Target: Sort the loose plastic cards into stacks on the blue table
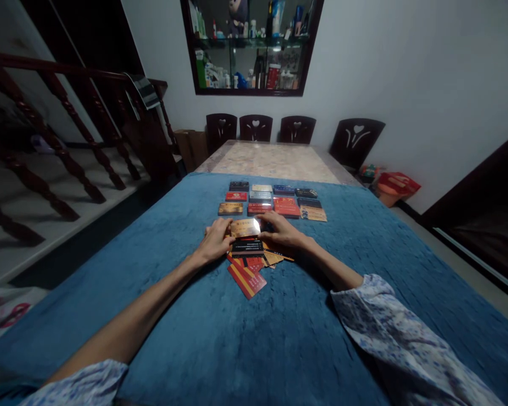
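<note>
A shiny gold card [245, 228] is held level between my two hands, just above a loose heap of cards. My left hand [215, 239] pinches its left edge, and my right hand [280, 230] grips the right edge. Whether more cards lie under the gold one I cannot tell. Below it the heap shows a black card [248, 247] with white print, orange and yellow cards, and a red card with gold stripes [246, 280] nearest me. Beyond my hands, cards are laid in rows of small stacks, among them a gold stack [231, 208] and a red stack [286, 206].
A blue cloth [173, 338] covers the near part of the long table; its far end shows a bare stone-like top [266, 158]. Dark chairs [256, 128] stand along the back wall. A wooden railing [63, 141] runs at left, and a red bag [398, 183] sits at right.
</note>
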A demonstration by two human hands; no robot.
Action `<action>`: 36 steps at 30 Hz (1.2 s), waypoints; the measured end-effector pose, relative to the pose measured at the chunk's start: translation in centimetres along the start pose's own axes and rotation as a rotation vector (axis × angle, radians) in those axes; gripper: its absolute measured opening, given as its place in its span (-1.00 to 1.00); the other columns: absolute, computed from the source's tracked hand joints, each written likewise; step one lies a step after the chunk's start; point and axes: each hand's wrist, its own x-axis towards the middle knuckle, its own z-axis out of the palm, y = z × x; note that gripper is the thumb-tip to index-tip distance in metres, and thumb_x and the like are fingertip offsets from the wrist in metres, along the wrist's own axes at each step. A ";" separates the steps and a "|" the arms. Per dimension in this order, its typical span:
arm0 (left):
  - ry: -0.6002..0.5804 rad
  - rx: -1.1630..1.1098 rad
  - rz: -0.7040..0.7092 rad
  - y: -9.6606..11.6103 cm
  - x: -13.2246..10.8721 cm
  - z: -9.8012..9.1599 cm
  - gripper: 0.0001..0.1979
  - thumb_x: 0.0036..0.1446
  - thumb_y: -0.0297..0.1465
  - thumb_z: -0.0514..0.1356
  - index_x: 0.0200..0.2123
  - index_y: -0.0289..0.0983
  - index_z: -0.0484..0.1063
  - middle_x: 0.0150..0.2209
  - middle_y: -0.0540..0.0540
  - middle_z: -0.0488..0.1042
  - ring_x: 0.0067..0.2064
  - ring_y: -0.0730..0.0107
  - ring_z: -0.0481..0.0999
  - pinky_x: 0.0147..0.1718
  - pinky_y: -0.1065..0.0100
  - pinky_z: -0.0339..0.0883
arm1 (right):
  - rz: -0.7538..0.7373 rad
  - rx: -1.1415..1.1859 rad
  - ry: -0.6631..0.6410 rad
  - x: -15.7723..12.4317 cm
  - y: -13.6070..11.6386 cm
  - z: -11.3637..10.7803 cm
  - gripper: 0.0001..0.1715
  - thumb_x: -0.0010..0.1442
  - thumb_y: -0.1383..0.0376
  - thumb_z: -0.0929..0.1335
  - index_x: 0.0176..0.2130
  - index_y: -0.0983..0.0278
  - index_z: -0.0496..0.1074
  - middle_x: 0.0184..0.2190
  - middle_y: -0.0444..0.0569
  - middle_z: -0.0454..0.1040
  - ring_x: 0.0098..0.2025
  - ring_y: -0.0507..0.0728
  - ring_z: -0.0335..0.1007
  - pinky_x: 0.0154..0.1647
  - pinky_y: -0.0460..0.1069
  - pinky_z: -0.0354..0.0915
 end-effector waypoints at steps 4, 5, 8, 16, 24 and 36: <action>-0.037 0.004 -0.006 0.1 0.1 -0.4 -0.63 0.09 -0.48 0.24 0.00 -0.24 0.44 -0.15 -0.13 0.48 -0.02 0.08 0.48 -0.02 0.08 0.37 | 0.010 0.003 -0.013 0.1 -0.1 -0.1 -0.42 0.07 0.28 0.54 0.09 0.30 0.52 -0.13 0.12 0.55 -0.07 0.26 0.41 -0.04 0.18 0.36; -0.046 0.005 -0.010 0.1 0.2 -0.5 -0.64 0.09 -0.48 0.24 0.00 -0.24 0.44 -0.14 -0.13 0.48 -0.02 0.07 0.48 -0.02 0.07 0.37 | 0.006 0.005 -0.014 0.1 -0.1 -0.1 -0.42 0.07 0.27 0.55 0.09 0.29 0.52 -0.13 0.11 0.55 -0.07 0.25 0.42 -0.04 0.17 0.36; -0.058 0.004 -0.009 0.0 0.4 -0.6 -0.65 0.10 -0.47 0.24 -0.01 -0.25 0.44 -0.12 -0.16 0.48 -0.01 0.06 0.48 0.00 0.05 0.38 | -0.003 0.003 -0.013 0.2 -0.1 -0.1 -0.42 0.06 0.27 0.55 0.09 0.28 0.53 -0.15 0.08 0.55 -0.09 0.24 0.42 -0.05 0.16 0.35; -0.059 0.007 0.013 -0.7 0.8 -0.9 -0.61 0.09 -0.44 0.25 0.03 -0.24 0.45 -0.09 -0.15 0.49 0.02 0.06 0.47 0.04 0.03 0.37 | 0.038 -0.035 -0.062 0.9 -1.0 -0.3 -0.43 0.06 0.26 0.53 0.07 0.32 0.54 -0.17 0.07 0.58 -0.14 0.22 0.43 -0.09 0.11 0.33; -0.118 0.037 -0.027 -1.3 1.1 -2.1 -0.48 0.08 -0.42 0.21 0.15 -0.28 0.40 0.02 -0.21 0.47 0.06 0.02 0.46 0.11 -0.01 0.34 | 0.041 -0.105 -0.103 1.9 -1.9 -0.3 -0.43 0.09 0.22 0.52 0.08 0.35 0.52 -0.08 0.12 0.56 -0.04 0.24 0.39 -0.03 0.07 0.26; -0.158 0.096 -0.039 -2.2 2.6 -3.3 -0.42 0.08 -0.40 0.17 0.21 -0.35 0.38 -0.01 -0.23 0.44 0.05 0.01 0.45 0.10 0.02 0.33 | 0.046 -0.344 -0.246 4.9 -2.3 -0.9 -0.45 0.17 0.08 0.46 0.07 0.32 0.49 -0.07 0.08 0.57 -0.02 0.24 0.39 0.00 0.04 0.21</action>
